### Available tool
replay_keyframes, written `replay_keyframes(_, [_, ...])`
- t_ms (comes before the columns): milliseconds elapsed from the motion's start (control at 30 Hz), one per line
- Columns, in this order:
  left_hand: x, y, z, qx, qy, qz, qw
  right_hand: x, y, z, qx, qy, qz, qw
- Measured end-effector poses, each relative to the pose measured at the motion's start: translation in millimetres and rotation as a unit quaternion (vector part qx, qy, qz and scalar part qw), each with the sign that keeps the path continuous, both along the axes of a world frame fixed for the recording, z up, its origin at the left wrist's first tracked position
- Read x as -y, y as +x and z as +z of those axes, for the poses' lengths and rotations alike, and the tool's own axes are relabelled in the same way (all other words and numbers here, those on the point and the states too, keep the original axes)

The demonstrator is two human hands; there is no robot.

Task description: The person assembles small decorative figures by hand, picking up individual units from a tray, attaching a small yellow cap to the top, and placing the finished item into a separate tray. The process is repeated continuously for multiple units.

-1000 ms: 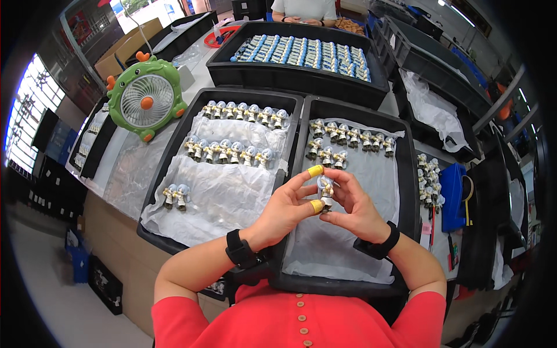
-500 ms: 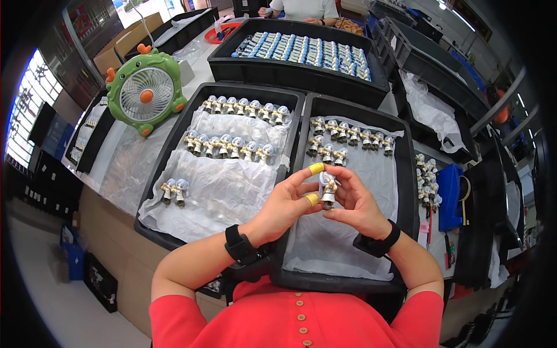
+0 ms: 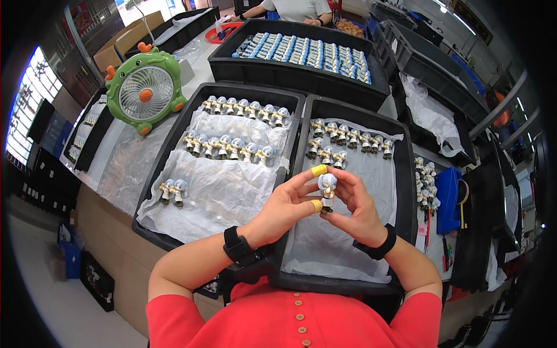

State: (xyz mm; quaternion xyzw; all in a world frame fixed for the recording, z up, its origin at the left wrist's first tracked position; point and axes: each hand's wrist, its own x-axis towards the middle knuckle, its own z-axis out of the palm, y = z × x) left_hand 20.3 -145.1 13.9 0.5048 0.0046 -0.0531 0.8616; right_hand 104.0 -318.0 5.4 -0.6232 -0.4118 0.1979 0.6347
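Between my two hands, upright over the right black tray (image 3: 346, 284), is a small figurine (image 3: 327, 194) with pale blue hair and a white and gold outfit. My left hand (image 3: 282, 210), with yellow tape on its thumb and index finger, pinches it from the left. Fingers of my right hand (image 3: 362, 217) close on its right side and base. Beyond my hands, similar figurines (image 3: 352, 137) stand in rows on the tray's white liner. In the left black tray (image 3: 152, 184), more figurines (image 3: 231, 146) lie in rows on white sheets, with two apart at the lower left.
A green cartoon-shaped fan (image 3: 146, 93) stands at left. Behind is a large black crate (image 3: 301, 73) of blue-and-white pieces. Right of the trays lie more figurines (image 3: 427, 182) and a blue holder (image 3: 449, 200) beside a yellow tape ring. A person (image 3: 299, 10) sits across the table.
The figurine has turned between my fingers, so its face and hair now show more toward me. Across the table, the other person's hand has moved left to the red tray.
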Motion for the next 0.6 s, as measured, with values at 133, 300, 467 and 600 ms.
replay_keyframes(133, [-0.4, 0.8, -2.0, 0.012, 0.011, -0.003, 1.0, 0.4, 0.9, -1.9, 0.055, -0.01, -0.023, 0.998])
replay_keyframes(300, [0.8, -0.6, 0.2, 0.017, 0.002, 0.016, 1.0, -0.7, 1.2, -1.3, 0.058, -0.005, -0.022, 0.998])
replay_keyframes(467, [-1.6, 1.0, -1.8, 0.008, 0.016, 0.012, 1.0, -1.7, 1.8, 2.1, -0.022, 0.008, 0.008, 1.0])
replay_keyframes(600, [-1.7, 0.6, -2.3, 0.001, 0.026, 0.012, 1.0, -1.3, 2.9, 2.2, -0.045, 0.002, 0.019, 0.999])
